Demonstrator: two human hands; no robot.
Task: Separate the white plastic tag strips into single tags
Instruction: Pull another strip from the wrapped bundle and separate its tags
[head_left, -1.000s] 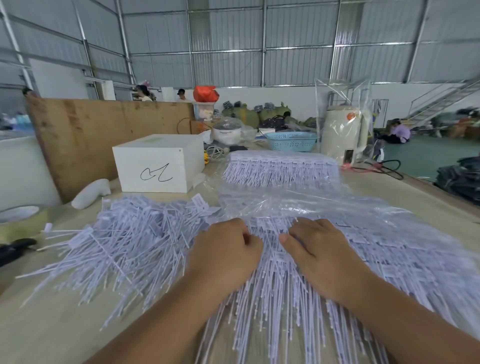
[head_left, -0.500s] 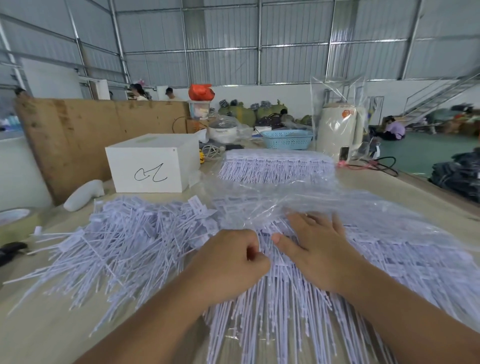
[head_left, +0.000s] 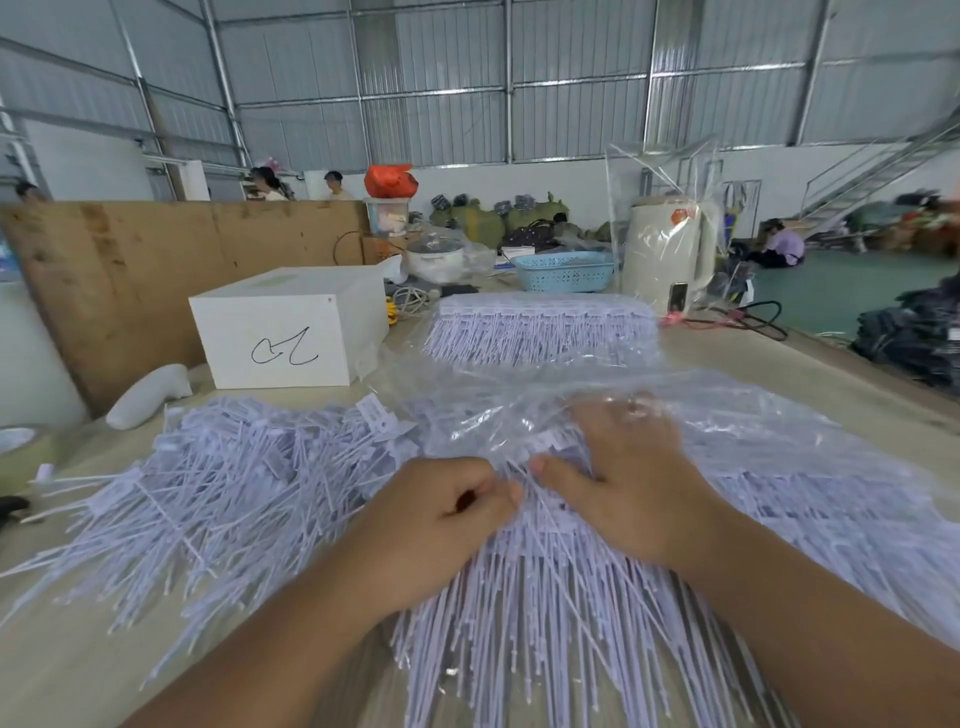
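Head: left hand (head_left: 431, 525) pinches white joined tag strips (head_left: 545, 597), right hand (head_left: 631, 488) flat.

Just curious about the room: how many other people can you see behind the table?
4. One at the far left edge, two behind the brown board, and one in purple sitting on the floor at right. Others may be hidden behind clutter.

Loose tags (head_left: 208, 499) lying left on table (head_left: 67, 670), bagged strips (head_left: 571, 613) lying right of them; box (head_left: 291, 327) sitting behind, second bundle (head_left: 540, 332) sitting right of box.
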